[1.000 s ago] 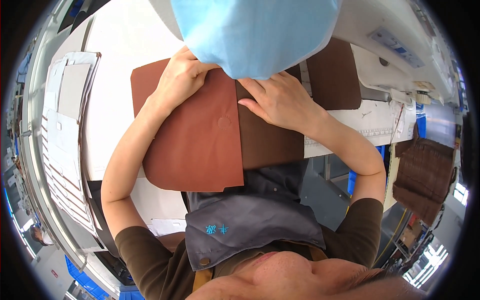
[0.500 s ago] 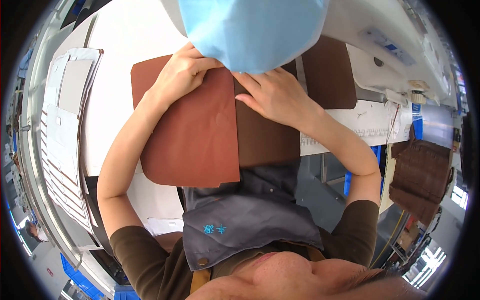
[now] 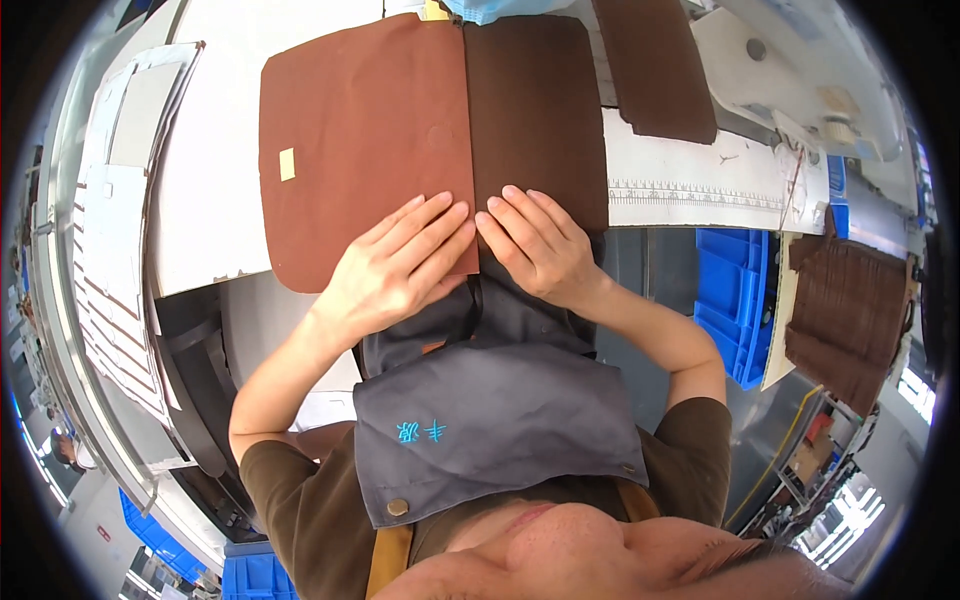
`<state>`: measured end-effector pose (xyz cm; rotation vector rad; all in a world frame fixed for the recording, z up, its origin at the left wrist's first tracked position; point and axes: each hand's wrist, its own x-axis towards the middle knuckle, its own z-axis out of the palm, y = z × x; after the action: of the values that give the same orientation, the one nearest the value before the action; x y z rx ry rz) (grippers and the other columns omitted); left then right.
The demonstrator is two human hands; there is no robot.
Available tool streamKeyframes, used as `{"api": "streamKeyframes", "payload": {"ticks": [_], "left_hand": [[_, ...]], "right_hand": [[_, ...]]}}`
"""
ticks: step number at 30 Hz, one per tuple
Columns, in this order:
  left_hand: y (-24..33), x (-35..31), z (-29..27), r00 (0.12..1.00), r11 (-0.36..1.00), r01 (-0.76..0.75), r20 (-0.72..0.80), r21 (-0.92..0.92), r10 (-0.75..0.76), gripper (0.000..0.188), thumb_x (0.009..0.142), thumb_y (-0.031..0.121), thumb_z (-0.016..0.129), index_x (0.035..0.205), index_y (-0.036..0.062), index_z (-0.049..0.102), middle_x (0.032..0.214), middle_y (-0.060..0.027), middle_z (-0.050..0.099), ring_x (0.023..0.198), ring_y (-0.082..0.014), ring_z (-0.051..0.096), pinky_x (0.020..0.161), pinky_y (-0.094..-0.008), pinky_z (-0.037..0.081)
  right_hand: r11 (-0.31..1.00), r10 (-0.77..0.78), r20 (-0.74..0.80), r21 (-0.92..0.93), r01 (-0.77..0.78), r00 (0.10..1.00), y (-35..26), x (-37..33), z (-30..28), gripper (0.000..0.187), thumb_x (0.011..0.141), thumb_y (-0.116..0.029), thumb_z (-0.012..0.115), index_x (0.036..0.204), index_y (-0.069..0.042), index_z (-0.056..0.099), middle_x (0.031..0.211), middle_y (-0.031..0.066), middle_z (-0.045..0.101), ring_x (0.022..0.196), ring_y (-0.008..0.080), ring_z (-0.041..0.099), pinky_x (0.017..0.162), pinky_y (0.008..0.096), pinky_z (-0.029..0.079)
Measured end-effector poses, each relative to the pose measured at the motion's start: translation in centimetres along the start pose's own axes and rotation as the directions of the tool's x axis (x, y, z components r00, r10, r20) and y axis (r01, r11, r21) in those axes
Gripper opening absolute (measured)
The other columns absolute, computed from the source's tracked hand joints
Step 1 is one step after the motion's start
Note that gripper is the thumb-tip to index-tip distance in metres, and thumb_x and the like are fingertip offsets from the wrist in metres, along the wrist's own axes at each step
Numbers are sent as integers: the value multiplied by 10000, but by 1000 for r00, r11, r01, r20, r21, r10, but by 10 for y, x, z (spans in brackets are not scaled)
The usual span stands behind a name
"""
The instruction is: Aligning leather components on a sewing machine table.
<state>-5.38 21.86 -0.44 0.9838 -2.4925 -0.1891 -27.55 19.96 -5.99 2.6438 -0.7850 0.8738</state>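
A reddish-brown sheet (image 3: 365,130), perhaps leather or coated cloth, lies joined or butted along a straight edge to a dark brown sheet (image 3: 535,110). Which of the two overlaps I cannot tell. My left hand (image 3: 400,262) rests with fingers stretched on the reddish sheet's near right corner, its thumb low beside the near edge. Fingers extended, my right hand (image 3: 538,245) lies on the near end of the dark sheet, just across the seam. The fingertips of both hands almost meet there. A small pale yellow tag (image 3: 288,164) sits on the reddish sheet's left part.
Another dark brown piece (image 3: 660,70) lies at the far right, beside a white machine (image 3: 800,90). A printed ruler strip (image 3: 690,194) runs along the table. Paper patterns (image 3: 120,230) stand at left. Blue bins (image 3: 732,300) and stacked brown pieces (image 3: 850,325) are at right.
Both hands have come from the far edge toward me along the seam and flattened out. The light blue thing covering the far end has mostly left the view, uncovering the sheets and yellow tag.
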Motion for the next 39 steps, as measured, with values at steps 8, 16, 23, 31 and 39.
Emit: {"api": "streamKeyframes", "payload": {"ticks": [8,16,23,31,39], "left_hand": [[14,-15,11,979,992,-29,-199,121,53,144,699,80,739,834,54,695,873,-42,698,929,-234,677,741,-321,589],[11,-9,10,976,990,-77,-194,118,99,209,692,75,660,898,53,681,952,-59,670,955,-258,653,746,-356,581],[0,2,0,976,988,-116,-173,103,132,143,694,96,678,830,51,684,922,-59,681,894,-245,664,715,-356,573],[-72,61,-1,984,999,-4,-177,41,11,175,754,123,716,915,54,702,1029,-66,671,974,-233,640,775,-351,555],[-93,74,6,984,996,19,-178,84,-3,175,779,170,703,931,83,717,1002,-40,670,991,-208,616,815,-335,542]], "right_hand": [[981,-27,-250,180,74,968,-13,-3,3,107,747,-93,659,852,-82,652,895,37,660,883,195,640,804,346,513],[969,-34,-327,222,111,944,-5,5,-3,49,730,-96,660,772,-70,660,826,39,652,786,174,642,753,316,517],[970,-71,-251,208,126,965,1,13,-9,96,724,-106,656,813,-84,685,830,14,631,780,172,620,778,324,512],[926,-209,-107,298,232,972,3,24,-19,103,748,-83,636,817,-12,663,922,120,677,907,229,662,762,315,540],[907,-233,-75,341,245,969,23,47,-12,90,741,-78,621,777,3,633,854,135,670,818,228,665,717,299,543]]}}
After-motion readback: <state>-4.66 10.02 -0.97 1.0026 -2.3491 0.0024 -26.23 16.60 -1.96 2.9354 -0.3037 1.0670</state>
